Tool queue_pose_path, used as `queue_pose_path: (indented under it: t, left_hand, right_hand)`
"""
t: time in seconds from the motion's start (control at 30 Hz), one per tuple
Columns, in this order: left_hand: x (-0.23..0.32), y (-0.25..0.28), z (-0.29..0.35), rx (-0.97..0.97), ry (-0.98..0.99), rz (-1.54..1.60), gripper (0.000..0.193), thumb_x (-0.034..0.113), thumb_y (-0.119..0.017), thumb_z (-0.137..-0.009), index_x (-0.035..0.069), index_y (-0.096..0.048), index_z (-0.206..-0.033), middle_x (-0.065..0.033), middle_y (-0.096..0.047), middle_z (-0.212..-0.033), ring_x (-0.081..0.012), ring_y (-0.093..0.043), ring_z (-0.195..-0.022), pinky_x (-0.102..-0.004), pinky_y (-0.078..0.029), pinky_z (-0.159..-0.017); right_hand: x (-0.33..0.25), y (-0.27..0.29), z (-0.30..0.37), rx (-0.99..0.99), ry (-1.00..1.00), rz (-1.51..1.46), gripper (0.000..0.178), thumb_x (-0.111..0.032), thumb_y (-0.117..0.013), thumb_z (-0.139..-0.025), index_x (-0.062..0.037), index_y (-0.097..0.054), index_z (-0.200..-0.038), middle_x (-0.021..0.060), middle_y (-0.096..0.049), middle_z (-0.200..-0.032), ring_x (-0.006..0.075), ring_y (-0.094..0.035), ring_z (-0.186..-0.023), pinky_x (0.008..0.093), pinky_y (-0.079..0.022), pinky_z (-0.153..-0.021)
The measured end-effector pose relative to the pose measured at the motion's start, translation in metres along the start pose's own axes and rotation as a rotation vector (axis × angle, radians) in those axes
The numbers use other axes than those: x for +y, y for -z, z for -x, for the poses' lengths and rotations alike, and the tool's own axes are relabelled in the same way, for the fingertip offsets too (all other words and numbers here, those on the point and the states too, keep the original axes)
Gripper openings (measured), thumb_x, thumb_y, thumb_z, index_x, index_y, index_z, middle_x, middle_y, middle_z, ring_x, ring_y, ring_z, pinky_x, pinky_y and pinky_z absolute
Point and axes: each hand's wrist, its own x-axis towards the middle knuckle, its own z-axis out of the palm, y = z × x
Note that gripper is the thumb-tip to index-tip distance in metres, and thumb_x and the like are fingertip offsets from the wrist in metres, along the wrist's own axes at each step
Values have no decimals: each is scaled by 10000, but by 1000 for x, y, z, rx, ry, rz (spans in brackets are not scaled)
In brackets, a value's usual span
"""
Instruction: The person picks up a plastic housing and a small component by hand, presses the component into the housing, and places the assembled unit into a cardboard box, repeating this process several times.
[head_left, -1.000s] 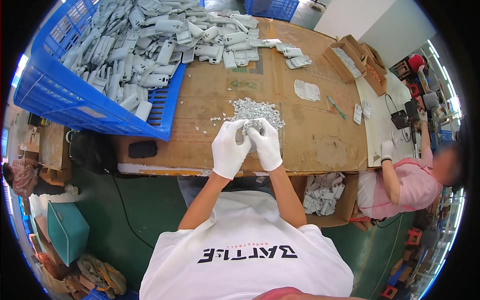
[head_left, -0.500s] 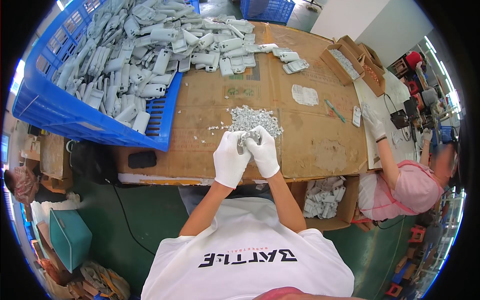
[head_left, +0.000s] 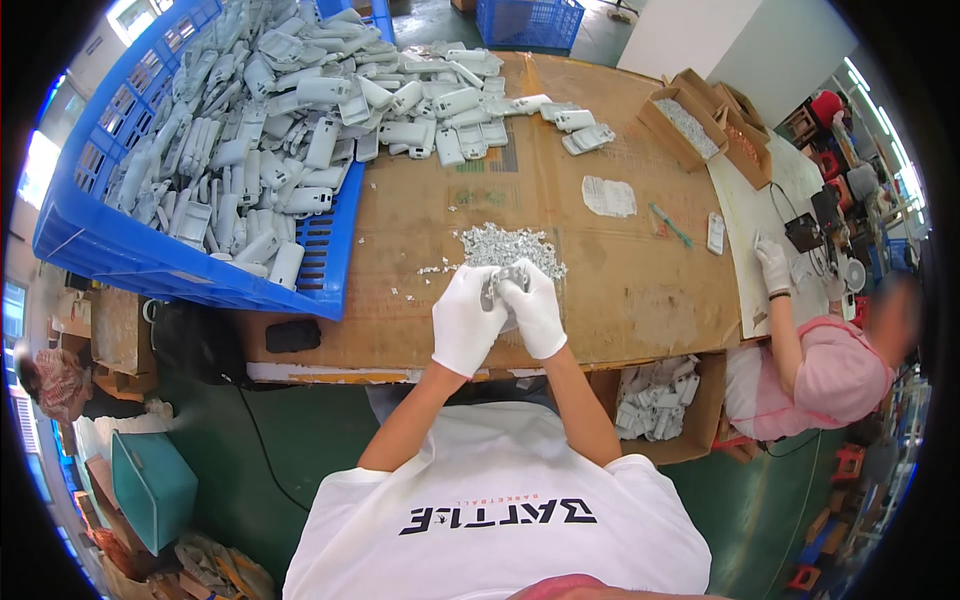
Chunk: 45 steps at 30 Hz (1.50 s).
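My left hand (head_left: 468, 318), in a white glove, is closed around a light grey plastic casing (head_left: 491, 290). My right hand (head_left: 535, 312), gloved the same way, pinches the casing's upper side with thumb and fingers. Both hands meet above the near edge of the cardboard-covered table (head_left: 640, 270). Just beyond them lies a heap of tiny pale parts (head_left: 508, 245), with a few strewn to its left. The gloves cover most of the casing, so its full shape is hidden.
A blue crate (head_left: 190, 270) at the left overflows with similar casings (head_left: 325, 140). Small-part boxes (head_left: 682, 125) stand at the far right. A box of white pieces (head_left: 655, 400) sits below the table's right front. A co-worker's gloved hand (head_left: 772, 265) rests over the neighbouring table. A teal pen (head_left: 670, 225) lies on the cardboard.
My hands stay together on the casing, with only slight finger shifts. The whole view has moved a little. The co-worker's gloved hand has come down nearer to their body.
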Motion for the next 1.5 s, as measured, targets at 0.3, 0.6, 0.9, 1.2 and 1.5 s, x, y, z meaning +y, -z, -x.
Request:
queue_pose_path:
  t: [0.3, 0.6, 0.9, 1.2, 1.5]
  left_hand:
    - [13, 2, -14, -141, -38, 33, 325, 7, -714, -751, 49, -662, -1069, -114, -640, -894, -259, -663, -757, -332, -531, -690]
    - [8, -13, -35, -227, 5, 73, 309, 68, -686, -801, 15, -659, -1104, -128, -684, -902, -185, -658, -758, -300, -525, -710]
    - [20, -41, -52, -475, 107, 138, 285, 118, -678, -797, 1, -655, -1056, -167, -681, -853, -285, -679, -753, -362, -533, -698]
    - [-30, -63, -183, -254, -118, -583, 368, 300, -631, -901, 122, -636, -1223, -155, -630, -1174, -339, -646, -1031, -443, -539, -859]
    - [-108, -102, -250, -293, -123, -1098, 422, 491, -713, -848, 165, -622, -1100, -166, -638, -1057, -340, -662, -1003, -468, -563, -792]
  right_hand:
    - [-5, 16, 4, 64, 74, 61, 77, -40, -606, -826, -29, -531, -812, 3, -497, -701, 48, -456, -682, 252, -416, -604]
    - [3, 46, 39, 208, 704, 777, 524, -79, -768, -729, -104, -549, -1205, 138, -542, -1275, 297, -604, -1014, 386, -530, -826]
    - [-22, 68, 32, 66, 40, 793, 166, -138, -652, -883, -161, -674, -1045, 19, -581, -1260, 230, -617, -1027, 390, -518, -785]
    - [-8, 176, -17, 215, 712, 1081, 257, -179, -732, -778, -109, -580, -973, 106, -580, -956, 318, -584, -889, 418, -489, -801]
    - [-9, 447, -99, 650, 322, 1359, 211, -129, -687, -844, -55, -632, -1033, 176, -612, -1050, 380, -608, -1019, 464, -497, -868]
